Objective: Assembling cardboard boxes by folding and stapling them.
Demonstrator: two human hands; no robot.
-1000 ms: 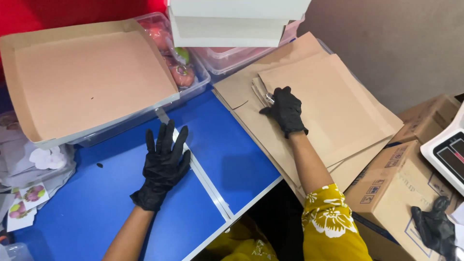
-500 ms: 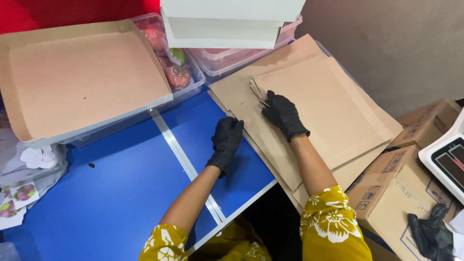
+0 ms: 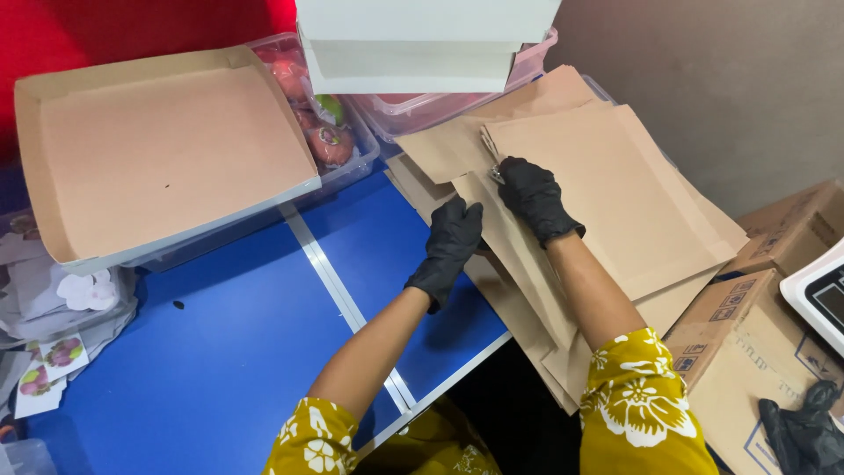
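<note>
Flattened cardboard sheets (image 3: 607,189) pinched by right hand (image 3: 532,195), left hand (image 3: 450,246) flat, ungripping; overhanging stack could slide off blue table (image 3: 220,352)

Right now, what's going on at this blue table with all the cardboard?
A person in black gloves and yellow floral sleeves is working at a stack of flat brown cardboard sheets at the right edge of the blue table. The right hand rests on top of the stack and grips the edge of a sheet, with something small and metallic at its fingertips. The left hand presses against the stack's left edge. An open, shallow cardboard box sits to the left on a clear bin of red fruit.
</note>
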